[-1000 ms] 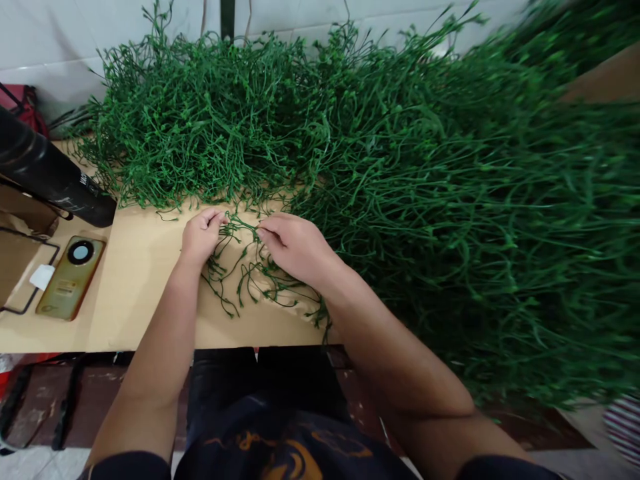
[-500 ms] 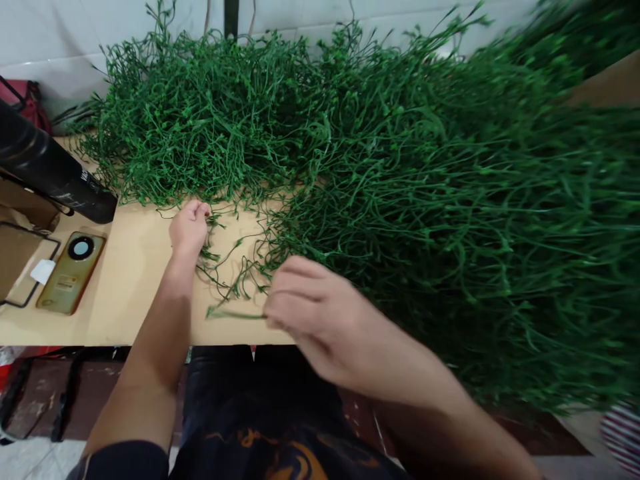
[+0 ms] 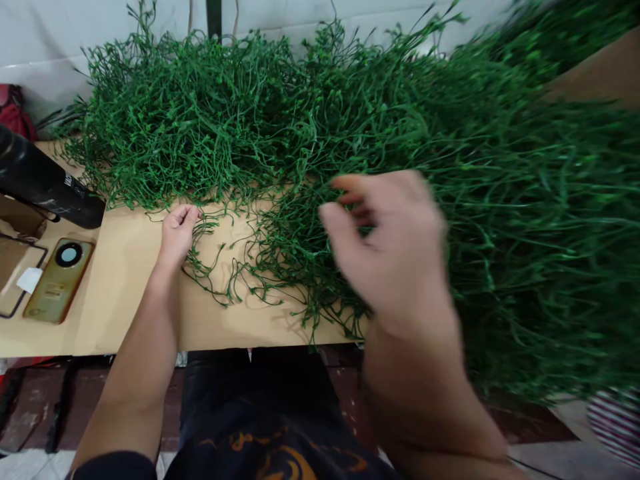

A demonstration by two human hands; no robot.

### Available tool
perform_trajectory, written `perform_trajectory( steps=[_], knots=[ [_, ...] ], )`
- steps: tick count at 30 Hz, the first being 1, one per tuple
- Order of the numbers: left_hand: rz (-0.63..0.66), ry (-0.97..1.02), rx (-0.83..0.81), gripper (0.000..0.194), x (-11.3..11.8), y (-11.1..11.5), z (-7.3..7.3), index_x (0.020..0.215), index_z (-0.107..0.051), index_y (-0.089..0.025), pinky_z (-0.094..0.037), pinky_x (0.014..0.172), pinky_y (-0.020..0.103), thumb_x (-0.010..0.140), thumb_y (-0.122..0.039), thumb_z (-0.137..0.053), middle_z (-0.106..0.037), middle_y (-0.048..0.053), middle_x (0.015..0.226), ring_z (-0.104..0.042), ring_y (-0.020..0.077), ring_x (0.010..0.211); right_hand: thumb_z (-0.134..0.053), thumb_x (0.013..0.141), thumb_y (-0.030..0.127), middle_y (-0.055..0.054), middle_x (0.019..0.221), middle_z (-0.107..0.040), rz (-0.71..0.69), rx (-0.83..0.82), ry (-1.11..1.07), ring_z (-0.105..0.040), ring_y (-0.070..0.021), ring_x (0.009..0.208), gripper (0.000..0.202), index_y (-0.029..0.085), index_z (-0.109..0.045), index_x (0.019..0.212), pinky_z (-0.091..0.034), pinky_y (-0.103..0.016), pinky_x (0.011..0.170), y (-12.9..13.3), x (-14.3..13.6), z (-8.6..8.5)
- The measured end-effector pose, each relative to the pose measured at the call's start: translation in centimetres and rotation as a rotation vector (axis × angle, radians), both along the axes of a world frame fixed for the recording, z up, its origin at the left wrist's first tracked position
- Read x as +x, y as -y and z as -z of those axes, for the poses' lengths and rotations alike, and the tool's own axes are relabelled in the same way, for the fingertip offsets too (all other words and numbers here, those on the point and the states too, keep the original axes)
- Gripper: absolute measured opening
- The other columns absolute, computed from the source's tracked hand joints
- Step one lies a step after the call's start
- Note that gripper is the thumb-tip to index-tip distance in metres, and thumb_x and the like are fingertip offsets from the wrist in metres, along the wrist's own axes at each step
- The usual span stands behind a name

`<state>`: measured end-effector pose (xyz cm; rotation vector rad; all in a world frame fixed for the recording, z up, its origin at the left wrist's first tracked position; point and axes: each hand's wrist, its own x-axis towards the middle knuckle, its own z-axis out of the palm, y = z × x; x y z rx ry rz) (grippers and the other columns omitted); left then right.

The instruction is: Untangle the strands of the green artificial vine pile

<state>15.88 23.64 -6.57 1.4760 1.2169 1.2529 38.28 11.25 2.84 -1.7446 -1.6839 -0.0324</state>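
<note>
Thin green artificial plant stems with small branching tips lie in a large tangled heap (image 3: 475,227) along the table. At the near left edge of the heap, my left hand (image 3: 177,233) is closed in a pinch, with several stems (image 3: 203,230) coming out by its fingertips. Its palm and exact grip are partly hidden. My right hand (image 3: 395,247), blurred by motion, hovers above the middle of the heap. Its thumb and fingers are apart, and no stem shows between them. Loose stems (image 3: 233,280) lie on the board between the two hands.
A black cylinder (image 3: 50,180) with white lettering leans in at the left. Below it lies a phone (image 3: 59,283) with a round camera ring, beside a cardboard box (image 3: 15,267). The table's front edge (image 3: 220,347) runs close to my body. White wall behind.
My right hand has moved up and right over the heap and opened. The stem it held is no longer in it. My left hand stays at nearly the same spot.
</note>
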Motion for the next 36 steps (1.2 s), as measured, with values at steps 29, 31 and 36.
perform_trajectory(
  steps=[29,31,36],
  knots=[
    [0.159,0.105,-0.127,0.032,0.5,0.8,-0.7,0.061,-0.053,-0.019,-0.028,0.048,0.023,0.066,-0.045,-0.069,-0.037,-0.005,0.05,-0.037,0.0082,0.05,-0.039,0.09,0.029,-0.005,0.078,-0.058,-0.357,-0.356,-0.065,-0.048,-0.0144,0.071,0.025,0.015,-0.058,0.082,-0.029,-0.026,0.063,-6.8,-6.9,5.8],
    [0.148,0.102,-0.095,0.033,0.6,0.7,-0.6,0.059,-0.052,-0.018,-0.032,0.052,0.022,0.065,-0.044,-0.071,-0.041,-0.004,0.052,-0.04,0.008,0.053,-0.038,0.091,0.029,-0.004,0.076,-0.057,-0.405,-0.387,-0.034,-0.047,-0.0138,0.068,0.026,0.016,-0.057,0.08,-0.028,-0.026,0.063,-6.7,-6.8,5.7],
    [0.061,0.101,-0.109,0.026,0.8,0.3,-0.2,0.06,-0.055,-0.017,-0.034,0.052,0.021,0.069,-0.038,-0.068,-0.047,-0.004,0.055,-0.04,0.0072,0.053,-0.032,0.092,0.025,-0.005,0.082,-0.059,-0.502,-0.386,0.016,-0.049,-0.0145,0.074,0.028,0.015,-0.057,0.083,-0.031,-0.026,0.068,-6.1,-7.1,5.3]
  ],
)
